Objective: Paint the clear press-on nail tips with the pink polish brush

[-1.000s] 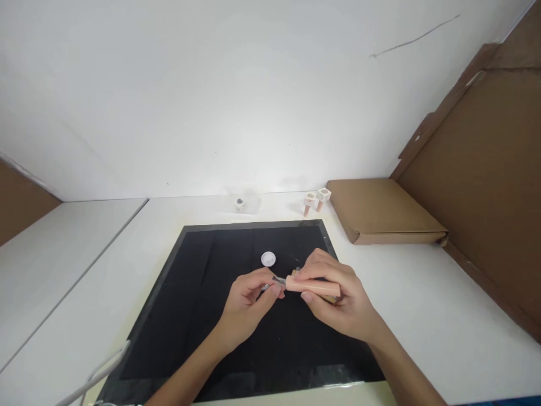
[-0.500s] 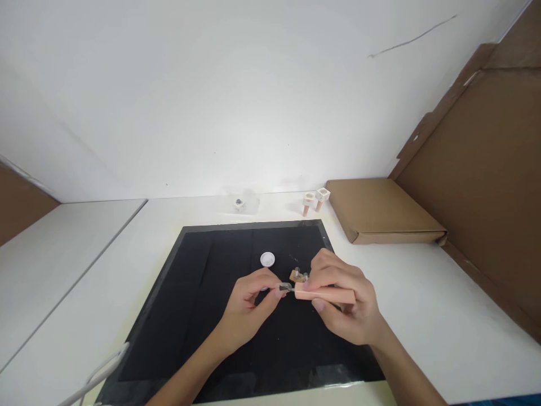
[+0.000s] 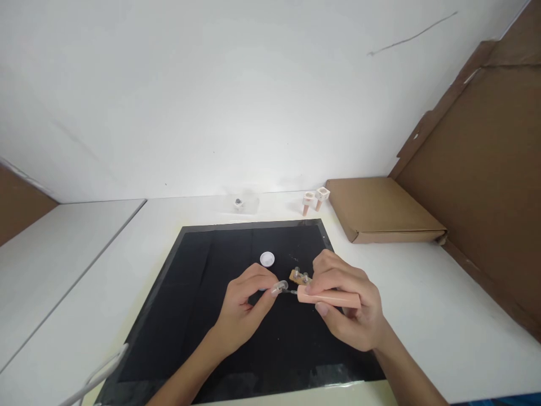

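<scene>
Over the black mat (image 3: 177,316), my left hand (image 3: 245,301) pinches a small clear curved piece (image 3: 279,287) between thumb and fingertips. My right hand (image 3: 349,296) is closed around the thick pink handle of a small brush (image 3: 329,296), held nearly level. Its thin dark tip points left and sits at the clear piece's lower right edge; whether they touch I cannot tell. Just behind the handle lies a small tan board (image 3: 295,276) with clear knobs on it, partly covered by my right hand. Something blue shows in part behind my left fingers.
A round white lid (image 3: 267,259) lies on the mat beyond my hands. At the back stand two white-and-pink pieces (image 3: 308,199) and a clear tray (image 3: 251,204) with a small item. A flat cardboard box (image 3: 384,208) is at right, and a white cable (image 3: 101,369) at lower left.
My left hand has shifted slightly left and turned the clear piece. The brush has moved a little right and down, its tip drawn back from the middle of the piece.
</scene>
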`<state>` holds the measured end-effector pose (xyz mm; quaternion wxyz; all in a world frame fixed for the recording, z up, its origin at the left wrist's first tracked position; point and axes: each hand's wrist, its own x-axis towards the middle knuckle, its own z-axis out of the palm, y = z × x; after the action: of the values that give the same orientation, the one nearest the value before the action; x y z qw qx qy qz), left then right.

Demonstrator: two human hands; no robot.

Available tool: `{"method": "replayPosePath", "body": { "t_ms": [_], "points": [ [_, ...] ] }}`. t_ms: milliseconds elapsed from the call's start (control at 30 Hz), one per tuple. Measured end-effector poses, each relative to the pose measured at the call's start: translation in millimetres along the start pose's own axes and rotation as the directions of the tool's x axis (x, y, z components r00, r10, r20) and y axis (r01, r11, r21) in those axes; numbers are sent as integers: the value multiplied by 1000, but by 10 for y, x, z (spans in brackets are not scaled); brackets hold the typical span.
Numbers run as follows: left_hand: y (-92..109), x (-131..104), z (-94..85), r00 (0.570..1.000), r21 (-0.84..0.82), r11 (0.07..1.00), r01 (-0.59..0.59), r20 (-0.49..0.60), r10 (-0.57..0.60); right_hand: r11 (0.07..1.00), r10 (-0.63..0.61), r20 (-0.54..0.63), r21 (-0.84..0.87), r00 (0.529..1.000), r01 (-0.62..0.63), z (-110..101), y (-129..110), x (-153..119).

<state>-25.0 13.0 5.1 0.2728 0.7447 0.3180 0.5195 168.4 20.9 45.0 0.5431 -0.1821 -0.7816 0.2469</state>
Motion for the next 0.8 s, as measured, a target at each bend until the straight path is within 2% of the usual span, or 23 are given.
{"method": "replayPosePath", "body": {
  "t_ms": [167,300,367,467,567,667,800],
  "points": [
    [15,1,7,996,88,992,-86,-4,87,998,-18,50,-61,999,21,26,-39,21],
    [24,15,6,988,149,979,-141,-39,148,988,-35,7,-148,999,36,22,-46,16],
    [29,28,2,983,172,971,-167,-50,178,992,-36,-7,-118,999,34,23,-53,20],
    [36,42,-3,976,197,960,-199,-52,212,998,-39,44,-40,998,41,18,-58,31],
    [40,38,-3,973,211,954,-211,-50,226,997,-38,35,-66,999,40,-19,-36,21],
    [35,18,-1,975,209,958,-195,-62,212,998,53,-5,-34,999,-53,-69,-1,-24],
    [22,-1,-2,981,190,969,-159,-81,176,979,146,72,134,987,-155,-91,22,-79]
  ]
}}
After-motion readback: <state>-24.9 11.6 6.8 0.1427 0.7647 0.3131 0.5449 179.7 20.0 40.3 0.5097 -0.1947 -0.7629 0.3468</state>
